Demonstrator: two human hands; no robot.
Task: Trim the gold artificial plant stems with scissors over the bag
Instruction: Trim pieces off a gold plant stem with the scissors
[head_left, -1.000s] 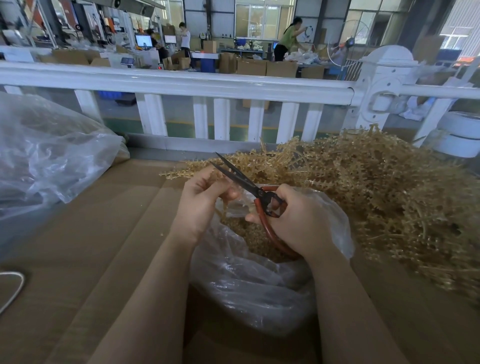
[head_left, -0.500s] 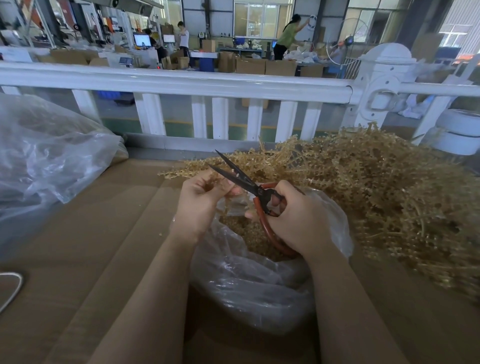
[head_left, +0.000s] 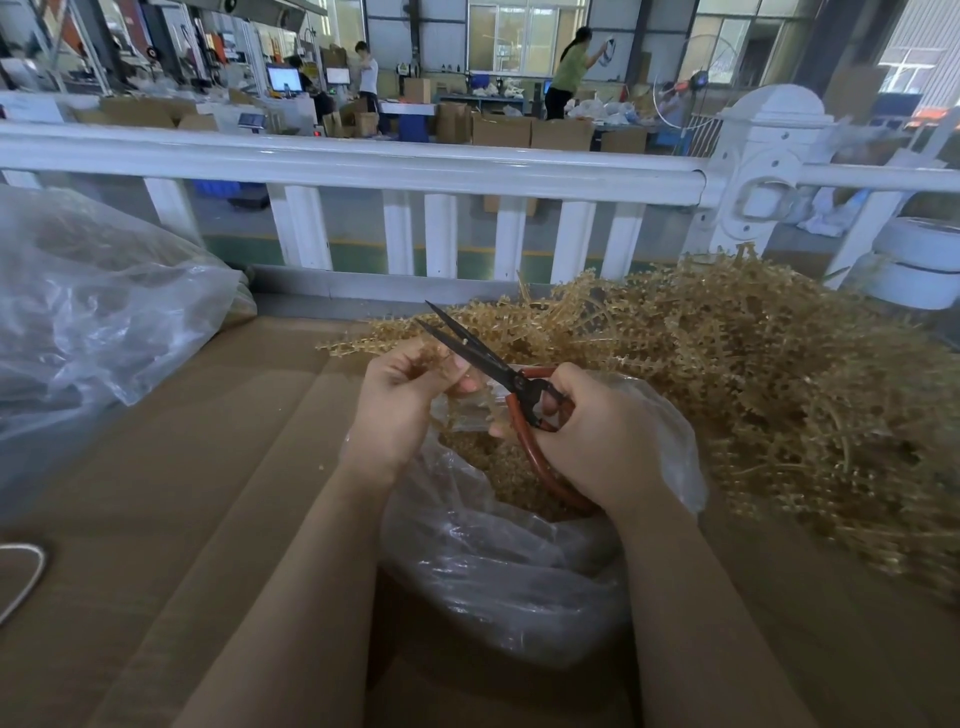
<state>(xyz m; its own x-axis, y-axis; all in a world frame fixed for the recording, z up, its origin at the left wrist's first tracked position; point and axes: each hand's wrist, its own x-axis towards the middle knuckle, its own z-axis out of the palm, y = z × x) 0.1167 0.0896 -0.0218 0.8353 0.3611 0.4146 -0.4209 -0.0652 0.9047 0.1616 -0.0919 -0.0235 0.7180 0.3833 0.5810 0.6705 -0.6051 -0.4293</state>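
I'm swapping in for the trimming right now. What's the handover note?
Left hand pinches a gold sprig at the blades. Right hand grips the red-handled scissors, blades slightly apart, over the open clear bag.
Done: gold trimmings already lie in the bag.
Left: cut this sprig, then work through the big untrimmed pile to the right.

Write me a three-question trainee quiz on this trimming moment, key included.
1. True or false: the scissors are in the left hand.
2. What lies directly under both hands? A) the clear bag holding gold trimmings B) the white railing C) a blue crate
3. Fill in: the untrimmed pile of gold stems lies to the person's ____.

Key: 1 false, the right hand grips their red handles while the left pinches a gold sprig; 2 A; 3 right.
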